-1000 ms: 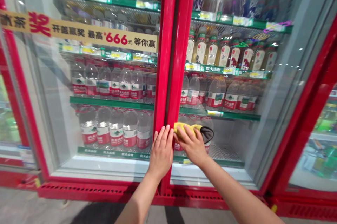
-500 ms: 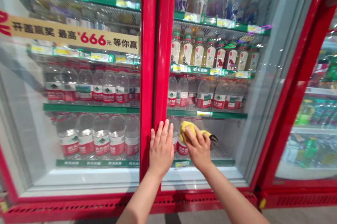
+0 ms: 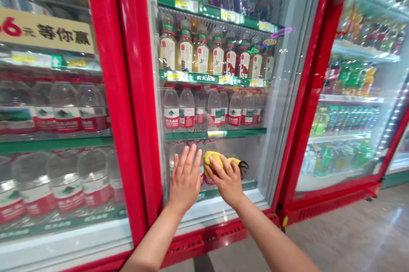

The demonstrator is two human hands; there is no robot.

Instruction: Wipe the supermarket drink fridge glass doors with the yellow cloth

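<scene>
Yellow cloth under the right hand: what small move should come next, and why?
Probably a short slide rightward: the right hand appears to press the yellow cloth against the glass door, with uncovered glass between the cloth and the red frame on that side. The left hand is left of the cloth, clear of that path.

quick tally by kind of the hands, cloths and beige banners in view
Left hand and right hand: 2
Yellow cloth: 1
Beige banner, cut off by the picture's edge: 1
Total: 4
</scene>
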